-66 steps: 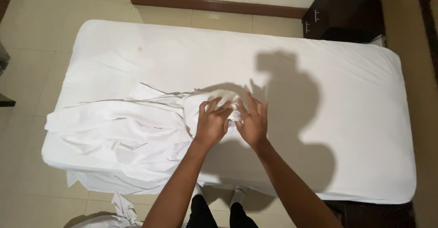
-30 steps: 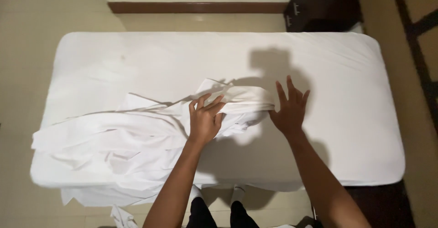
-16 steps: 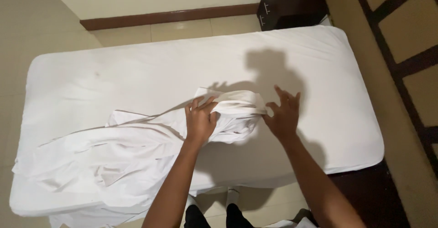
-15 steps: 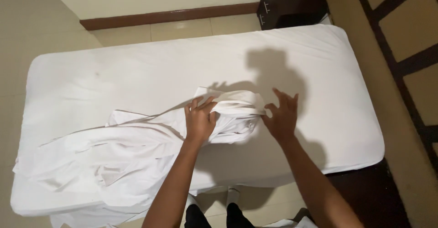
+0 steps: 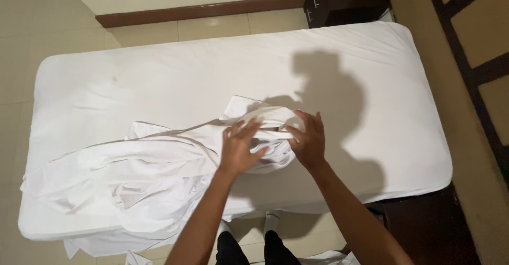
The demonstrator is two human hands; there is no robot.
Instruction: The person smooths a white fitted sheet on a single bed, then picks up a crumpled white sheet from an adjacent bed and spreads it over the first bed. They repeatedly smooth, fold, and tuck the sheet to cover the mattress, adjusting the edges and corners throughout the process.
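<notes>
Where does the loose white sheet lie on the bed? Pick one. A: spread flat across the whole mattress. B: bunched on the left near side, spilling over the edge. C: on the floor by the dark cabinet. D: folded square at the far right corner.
B: the crumpled sheet is heaped on the left near part of the mattress, hanging over its edge, with the left hand and right hand on its bunched end.

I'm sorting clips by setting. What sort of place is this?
Most likely a bedroom, perhaps a hotel room: a single bed in a white fitted cover, a loose white sheet bunched on it, and a dark bedside cabinet on tiled floor.
</notes>
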